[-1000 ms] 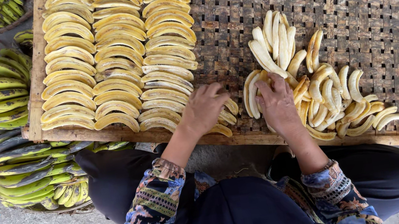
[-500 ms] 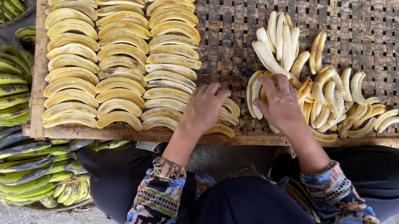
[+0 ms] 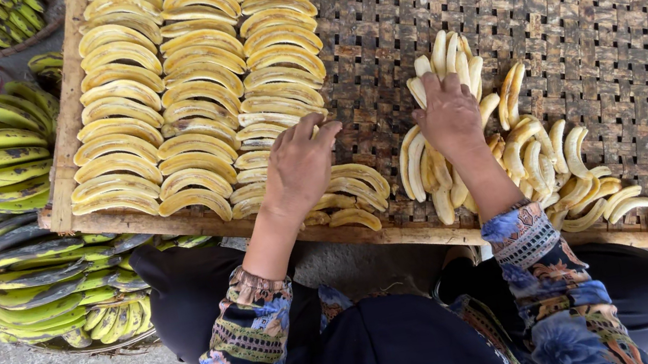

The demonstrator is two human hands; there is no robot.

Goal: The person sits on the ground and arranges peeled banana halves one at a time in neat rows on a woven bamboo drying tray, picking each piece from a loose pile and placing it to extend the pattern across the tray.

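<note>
Only pale peeled bananas [image 3: 530, 156] underhand

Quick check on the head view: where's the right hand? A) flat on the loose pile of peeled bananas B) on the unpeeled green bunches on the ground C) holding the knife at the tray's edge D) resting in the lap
A: the right hand lies palm down on the loose pile of peeled bananas on the woven tray, while the left hand is at the neat rows of peeled bananas.
</note>
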